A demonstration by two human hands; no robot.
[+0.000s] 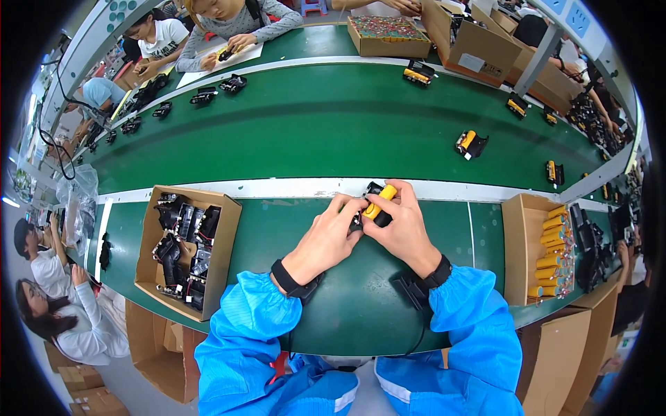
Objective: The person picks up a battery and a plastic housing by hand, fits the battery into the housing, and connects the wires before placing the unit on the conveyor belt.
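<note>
Seen from the head camera, a worker in crinkled blue sleeves holds a smooth yellow cylinder (380,202) and an angular black plastic housing (374,188) above the near side of the green counter (347,298). The left hand (329,232) pinches the housing; the right hand (406,225) grips the cylinder between thumb and fingers. The fitting looks partway done. Loose housings (187,222) in a left cardboard carton (232,243) and wired cylinders (550,261) at right apparently remain.
</note>
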